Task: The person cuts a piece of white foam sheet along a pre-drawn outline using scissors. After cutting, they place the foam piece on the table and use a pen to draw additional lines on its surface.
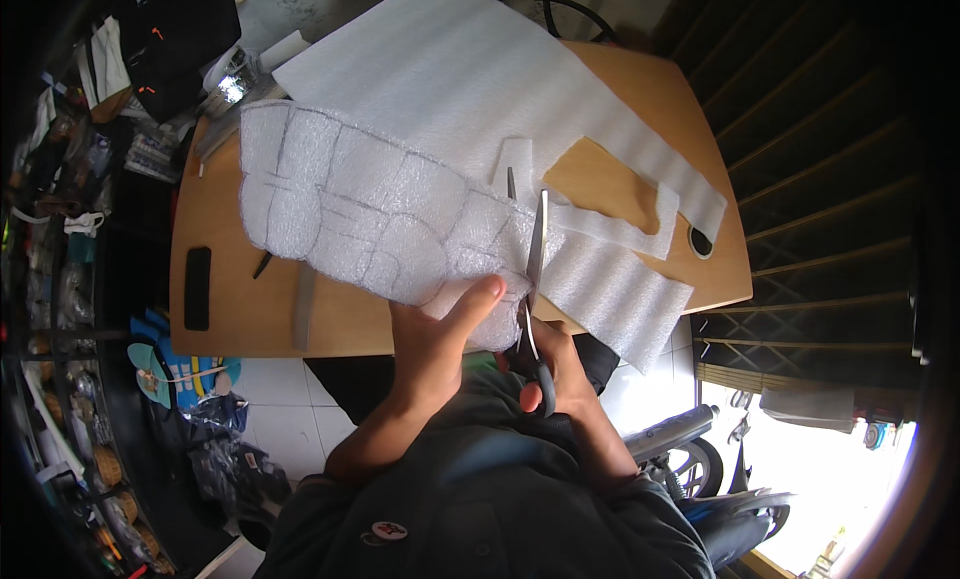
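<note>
Just over the near edge of the table, the right hand is gripping a pair of black-handled scissors. The left hand is grasping the near right part of a foam piece marked with drawn lines, its thumb pressing on top. That piece is spreading over the table's left and middle, its right end meeting the scissor blades. A ruler is lying at the table's near edge, and a black phone is resting at the table's left end. A foam strip is jutting past the table's near right edge. Farther off, a large foam sheet is covering the table's far middle, an opening in it baring wood toward the table's right end.
</note>
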Demonstrator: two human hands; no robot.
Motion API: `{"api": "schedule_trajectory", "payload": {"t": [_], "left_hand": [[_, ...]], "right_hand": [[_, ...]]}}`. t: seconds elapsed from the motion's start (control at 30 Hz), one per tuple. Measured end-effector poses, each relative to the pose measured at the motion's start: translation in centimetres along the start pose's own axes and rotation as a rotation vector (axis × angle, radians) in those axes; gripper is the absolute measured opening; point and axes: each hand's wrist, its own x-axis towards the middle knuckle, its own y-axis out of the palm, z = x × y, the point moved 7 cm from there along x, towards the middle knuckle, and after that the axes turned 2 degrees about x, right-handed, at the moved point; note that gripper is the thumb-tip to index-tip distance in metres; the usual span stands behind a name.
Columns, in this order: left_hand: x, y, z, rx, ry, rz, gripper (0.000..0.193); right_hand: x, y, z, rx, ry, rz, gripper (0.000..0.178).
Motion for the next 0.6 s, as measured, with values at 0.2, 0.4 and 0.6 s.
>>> {"api": "schedule_trajectory", "payload": {"t": [0.2, 0.4, 0.6], "left_hand": [[-0.4, 0.3, 0.9, -0.006, -0.086, 0.031, 0.047], [-1.3, 0.8, 2.0, -0.035, -0.165, 0.063, 0.048], [-2.9, 1.6, 2.4, -0.098, -0.162, 0.008, 0.025]], "right_hand": [[-0.1, -0.9, -0.2, -0.044, -0.015, 0.01, 0.089], [0.0, -1.2, -0.6, -0.034, -0.06, -0.039, 0.089], [-0.6, -1.0, -0.9, 0.032, -0.088, -0.133, 0.096]]}}
